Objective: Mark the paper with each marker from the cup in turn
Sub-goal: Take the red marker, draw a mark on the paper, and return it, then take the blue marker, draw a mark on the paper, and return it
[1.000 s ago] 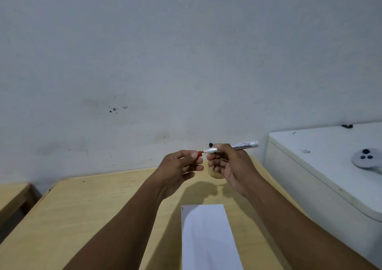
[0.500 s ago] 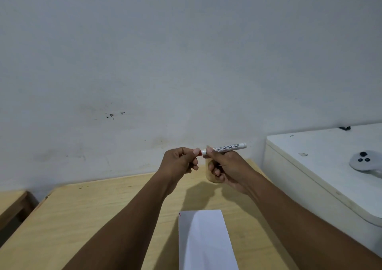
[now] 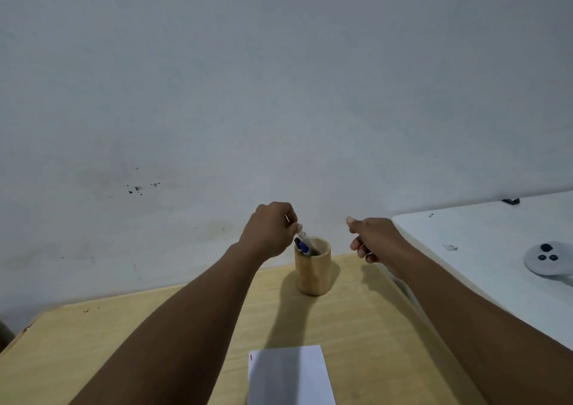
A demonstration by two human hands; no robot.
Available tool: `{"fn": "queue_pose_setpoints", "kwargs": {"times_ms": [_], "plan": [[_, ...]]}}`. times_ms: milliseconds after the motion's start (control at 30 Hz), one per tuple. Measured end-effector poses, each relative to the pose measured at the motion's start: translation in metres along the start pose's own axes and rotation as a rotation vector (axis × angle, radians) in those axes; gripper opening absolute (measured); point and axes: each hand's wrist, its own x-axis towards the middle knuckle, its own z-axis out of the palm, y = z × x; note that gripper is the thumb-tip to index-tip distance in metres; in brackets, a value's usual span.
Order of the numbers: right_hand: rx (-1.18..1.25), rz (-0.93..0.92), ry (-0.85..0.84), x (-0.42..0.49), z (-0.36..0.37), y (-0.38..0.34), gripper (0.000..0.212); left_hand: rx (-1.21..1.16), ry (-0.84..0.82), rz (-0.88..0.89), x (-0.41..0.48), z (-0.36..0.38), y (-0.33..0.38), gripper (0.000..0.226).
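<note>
My left hand [image 3: 269, 230] pinches a marker [image 3: 302, 237] just left of centre, its long axis slanting down-right into the cup [image 3: 313, 268]. My right hand [image 3: 370, 239] hangs loosely curled, empty, right of it; paper [image 3: 290, 375] at bottom centre.

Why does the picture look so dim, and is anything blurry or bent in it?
Head view: light is soft and dull. The cup casts a dark shadow toward the camera, and arm shadow greys the paper. The marker in the left hand is smeared. The wide lens bows the white table edge.
</note>
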Motion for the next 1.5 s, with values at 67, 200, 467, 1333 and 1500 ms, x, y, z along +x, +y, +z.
{"fn": "queue_pose_setpoints", "kwargs": {"times_ms": [67,200,467,1333,1500], "plan": [[-0.027,-0.01,-0.015,0.004,0.004,0.006,0.042,0.036,-0.049,0.02,0.005,0.012,0.003,0.015],[-0.082,-0.03,-0.06,0.007,0.012,0.016,0.039,0.057,-0.191,0.034,0.008,0.031,-0.001,0.046],[-0.114,-0.011,-0.102,0.001,0.018,0.027,0.031,0.056,-0.136,-0.01,0.007,0.043,-0.011,0.024],[0.933,0.279,-0.236,-0.121,0.12,-0.051,0.035,-0.516,0.23,-0.172,-0.104,-0.078,0.004,0.031],[0.998,0.136,-0.187,-0.124,0.126,-0.042,0.016,-0.662,0.363,-0.428,-0.151,-0.06,-0.068,0.034]]}}
